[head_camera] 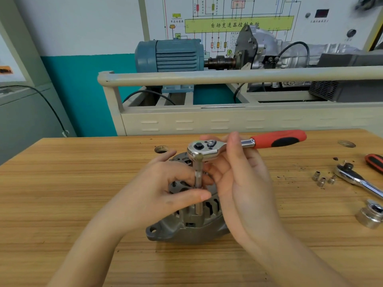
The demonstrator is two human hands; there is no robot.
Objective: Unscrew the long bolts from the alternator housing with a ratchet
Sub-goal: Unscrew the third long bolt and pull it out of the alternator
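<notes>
A grey cast alternator housing (182, 230) sits on the wooden table (62, 183) in front of me. A chrome ratchet (204, 149) with a red and black handle (279, 139) stands over it, its extension and socket (198, 183) running straight down into the housing's near side. My left hand (159, 189) pinches the extension shaft between thumb and fingers. My right hand (238, 179) holds the ratchet just behind its head, the handle pointing right. The bolt under the socket is hidden.
At the right lie a second ratchet (358, 179), three small sockets (323, 179) and a large socket (371, 216). Beyond the table's far edge stands a beige training bench (228, 121) with a blue motor (172, 55) and a gearbox.
</notes>
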